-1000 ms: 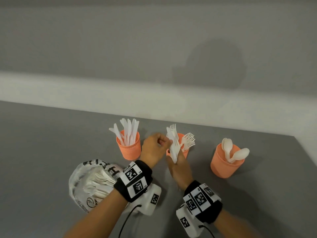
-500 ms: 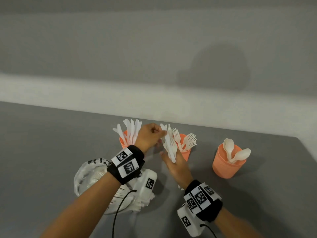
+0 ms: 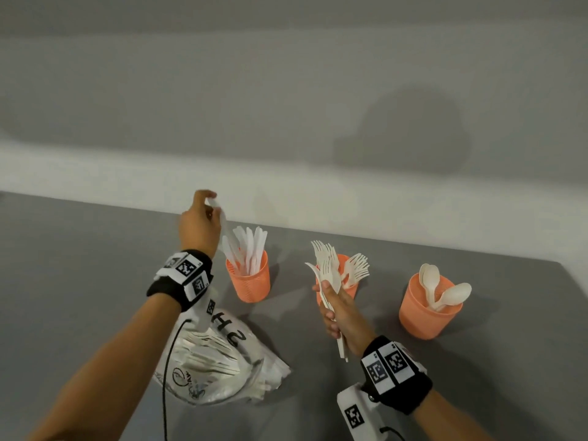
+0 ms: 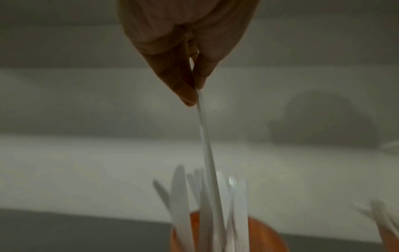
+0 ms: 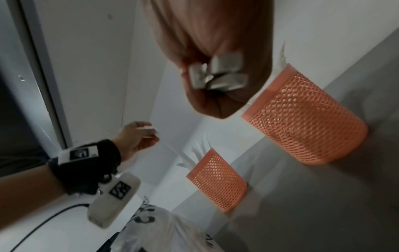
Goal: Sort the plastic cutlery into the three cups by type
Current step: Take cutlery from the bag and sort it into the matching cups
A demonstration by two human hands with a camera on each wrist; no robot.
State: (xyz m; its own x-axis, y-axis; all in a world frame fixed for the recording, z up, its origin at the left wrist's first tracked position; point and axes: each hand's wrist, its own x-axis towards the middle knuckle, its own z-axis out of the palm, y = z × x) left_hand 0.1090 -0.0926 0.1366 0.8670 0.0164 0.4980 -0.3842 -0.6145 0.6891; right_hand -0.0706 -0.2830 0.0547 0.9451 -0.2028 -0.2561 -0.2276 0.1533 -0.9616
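Three orange mesh cups stand in a row on the grey table. The left cup [image 3: 249,283] holds several white knives, the middle cup [image 3: 348,289] several forks, the right cup [image 3: 428,308] spoons. My left hand [image 3: 203,218] is raised above the left cup and pinches one white knife [image 3: 227,237] by its upper end, its lower end down among the knives in the cup [image 4: 218,213]. My right hand [image 3: 337,310] grips a bundle of white cutlery [image 3: 327,272], forks among them, just in front of the middle cup; its handle ends [image 5: 218,75] show in my fist.
A crumpled clear plastic bag [image 3: 219,361] with more white cutlery lies at the front left, under my left forearm. A white ledge and grey wall run behind the cups. The table's right edge lies just beyond the spoon cup.
My left hand drew one knife from the bundle, carried it left and up, and now holds it over the knife cup. The right hand has kept the bundle by the fork cup.
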